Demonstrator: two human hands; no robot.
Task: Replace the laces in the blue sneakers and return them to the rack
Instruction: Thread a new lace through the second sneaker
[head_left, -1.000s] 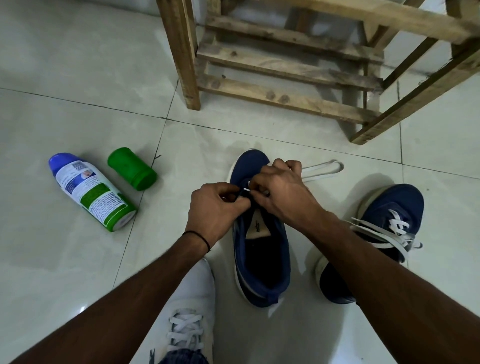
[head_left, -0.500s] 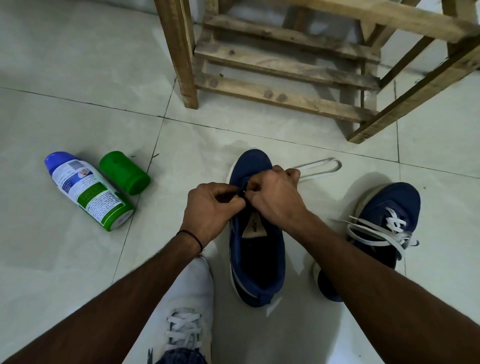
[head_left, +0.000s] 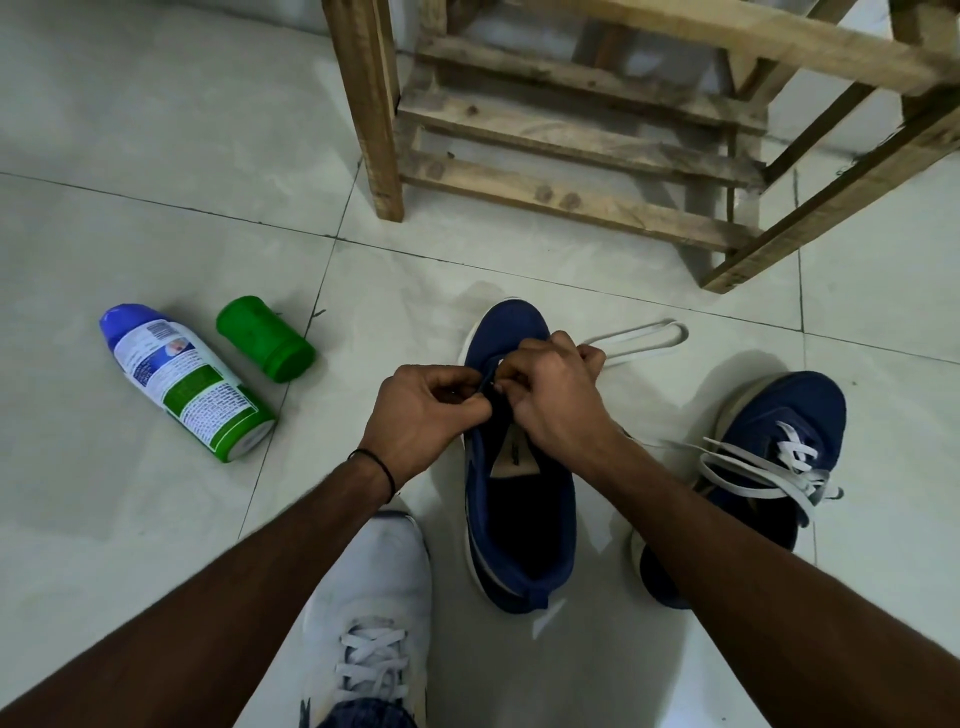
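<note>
one blue sneaker (head_left: 519, 519) unlaced, the other (head_left: 769, 457) laced white, both upright.

Blue sneakers: two out here, middle sneaker (head_left: 519, 525) and right sneaker (head_left: 779, 415).
Hands: two, left hand (head_left: 421, 415), right hand (head_left: 550, 400).
White sneaker (head_left: 374, 587): one.
White lace (head_left: 683, 332) on the floor: one.
Spray can (head_left: 187, 384): one.
Green cap (head_left: 265, 338): one.
Wooden rack (head_left: 571, 197): one.
Wristband (head_left: 376, 465): one.

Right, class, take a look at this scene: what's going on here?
A person is lacing a blue sneaker on the floor. The left hand pinches its upper near the toe; the right hand pinches a white lace whose loop trails past the toe. The other sneaker, laced, sits to the right. Neither is on the rack yet.
</note>
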